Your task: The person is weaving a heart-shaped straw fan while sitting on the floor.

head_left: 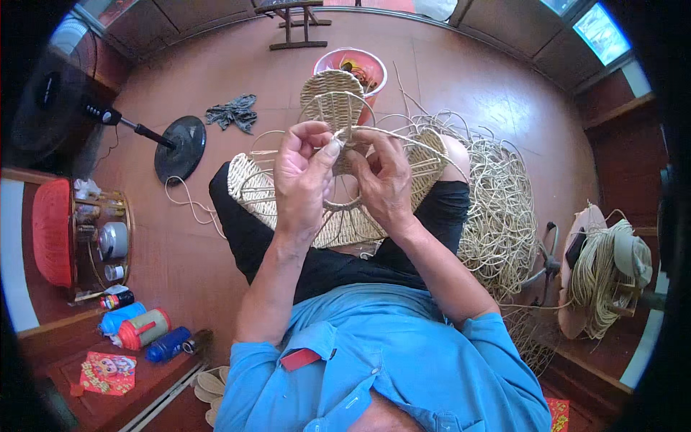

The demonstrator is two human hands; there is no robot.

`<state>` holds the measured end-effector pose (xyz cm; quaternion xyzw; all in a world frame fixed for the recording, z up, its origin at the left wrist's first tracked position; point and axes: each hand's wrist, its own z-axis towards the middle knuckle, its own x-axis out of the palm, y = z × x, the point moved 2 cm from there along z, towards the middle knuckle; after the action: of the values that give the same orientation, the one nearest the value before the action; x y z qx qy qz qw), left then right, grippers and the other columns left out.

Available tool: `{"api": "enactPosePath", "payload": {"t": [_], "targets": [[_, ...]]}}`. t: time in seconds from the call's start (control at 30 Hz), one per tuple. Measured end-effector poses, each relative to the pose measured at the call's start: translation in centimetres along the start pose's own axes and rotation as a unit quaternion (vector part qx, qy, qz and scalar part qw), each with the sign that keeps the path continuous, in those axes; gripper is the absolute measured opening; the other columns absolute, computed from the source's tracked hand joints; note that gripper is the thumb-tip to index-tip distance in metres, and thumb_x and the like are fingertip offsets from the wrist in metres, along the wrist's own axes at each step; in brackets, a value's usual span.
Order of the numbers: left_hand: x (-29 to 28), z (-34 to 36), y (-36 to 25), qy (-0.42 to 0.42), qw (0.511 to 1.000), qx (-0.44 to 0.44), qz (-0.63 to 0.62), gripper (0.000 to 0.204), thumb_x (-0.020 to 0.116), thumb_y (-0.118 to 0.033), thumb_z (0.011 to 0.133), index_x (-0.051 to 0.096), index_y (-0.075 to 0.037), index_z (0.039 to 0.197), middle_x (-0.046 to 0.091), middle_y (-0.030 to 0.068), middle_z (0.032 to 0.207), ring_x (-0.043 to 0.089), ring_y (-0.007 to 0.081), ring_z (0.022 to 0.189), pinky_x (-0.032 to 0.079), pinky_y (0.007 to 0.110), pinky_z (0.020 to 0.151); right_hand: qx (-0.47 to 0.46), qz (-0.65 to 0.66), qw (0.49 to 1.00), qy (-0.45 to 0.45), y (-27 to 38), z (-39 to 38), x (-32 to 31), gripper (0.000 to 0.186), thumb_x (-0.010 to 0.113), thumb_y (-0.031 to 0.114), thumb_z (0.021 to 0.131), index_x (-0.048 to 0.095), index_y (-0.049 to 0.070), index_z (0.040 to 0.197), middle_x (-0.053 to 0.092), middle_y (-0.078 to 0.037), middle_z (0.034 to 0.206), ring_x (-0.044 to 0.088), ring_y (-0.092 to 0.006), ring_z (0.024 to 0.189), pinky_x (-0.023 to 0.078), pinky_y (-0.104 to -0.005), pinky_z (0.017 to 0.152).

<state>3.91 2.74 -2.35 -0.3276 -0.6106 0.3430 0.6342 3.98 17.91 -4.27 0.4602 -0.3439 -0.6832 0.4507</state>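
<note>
A woven piece of pale twisted cord (252, 189) lies across my lap, with wide side lobes. Its rounded upper lobe (314, 92) rises beyond my hands, and loops of thin cord stand out around its middle. My left hand (304, 167) is closed, thumb and forefinger pinching the cord near the base of that lobe. Close beside it, my right hand (384, 176) is closed on the cord at the same spot, fingers bent. A length of cord (410, 138) runs off to the right from between my hands. My fingers partly hide the exact joint.
Loose cord (500, 216) is heaped at my right, near a cord-wound reel (604, 281). Ahead stand a pink-rimmed tub (374, 66) and a wooden stool (299, 36). At left are a dark rag (232, 113), a fan base (180, 147) and several bottles (144, 329).
</note>
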Motion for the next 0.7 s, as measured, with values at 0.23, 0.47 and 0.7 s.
{"api": "enactPosePath", "payload": {"t": [0.23, 0.47, 0.7], "targets": [[0.6, -0.9, -1.1, -0.028, 0.999, -0.008, -0.036, 0.027, 0.070, -0.008, 0.107, 0.060, -0.006, 0.132, 0.067, 0.0009, 0.100, 0.041, -0.0022, 0.056, 0.032, 0.015, 0.048, -0.041, 0.029, 0.995, -0.086, 0.0, -0.8, 0.6, 0.042, 0.084, -0.001, 0.090, 0.069, 0.009, 0.129, 0.060, -0.006, 0.114, 0.063, -0.0113, 0.077, 0.053, -0.0278, 0.065], [-2.5, -0.8, -3.6, -0.099, 0.979, 0.109, 0.141, 0.021, 0.073, -0.009, 0.105, 0.065, -0.008, 0.125, 0.057, -0.0059, 0.088, 0.037, -0.0027, 0.056, 0.028, 0.017, 0.046, -0.090, -0.107, 0.988, -0.071, -1.0, -0.9, -0.6, 0.040, 0.084, 0.002, 0.090, 0.071, 0.011, 0.127, 0.062, -0.007, 0.110, 0.068, -0.0174, 0.092, 0.060, -0.0340, 0.080], [-8.7, 0.2, -7.0, -0.140, 0.977, 0.118, 0.105, 0.020, 0.075, -0.013, 0.106, 0.066, -0.010, 0.123, 0.052, -0.0095, 0.080, 0.035, -0.0012, 0.053, 0.025, 0.018, 0.044, -0.261, -0.170, 0.948, -0.065, 0.1, -0.5, 0.2, 0.048, 0.080, 0.001, 0.089, 0.076, 0.016, 0.134, 0.070, -0.007, 0.124, 0.072, -0.0256, 0.111, 0.062, -0.0390, 0.089]]}}
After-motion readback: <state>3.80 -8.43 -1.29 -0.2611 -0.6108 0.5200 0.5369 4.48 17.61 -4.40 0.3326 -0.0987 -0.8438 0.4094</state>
